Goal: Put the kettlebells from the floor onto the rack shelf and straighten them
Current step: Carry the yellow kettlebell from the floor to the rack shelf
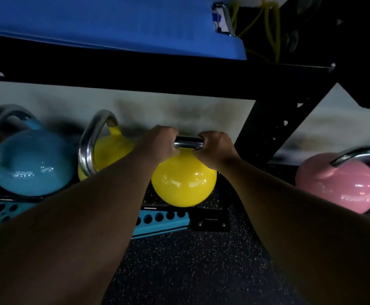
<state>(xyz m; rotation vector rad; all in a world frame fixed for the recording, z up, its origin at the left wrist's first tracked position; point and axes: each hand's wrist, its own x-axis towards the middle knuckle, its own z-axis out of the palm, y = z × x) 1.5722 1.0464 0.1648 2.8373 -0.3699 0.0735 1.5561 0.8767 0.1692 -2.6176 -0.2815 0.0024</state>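
A yellow kettlebell (183,183) with a chrome handle sits at the front edge of the low rack shelf (208,211), near the black upright. My left hand (160,143) and my right hand (215,148) are both closed around its handle, one at each end. A second yellow kettlebell (110,150) stands just left of it on the shelf, partly hidden by my left forearm. Further left on the shelf is a blue kettlebell (31,161). A pink kettlebell (342,183) stands to the right of the upright.
The black rack upright (265,133) slants just right of my hands. A black upper shelf (157,71) with a blue mat (113,23) overhangs. A teal perforated rail (157,221) runs along the shelf front. Speckled black rubber floor (190,271) lies below.
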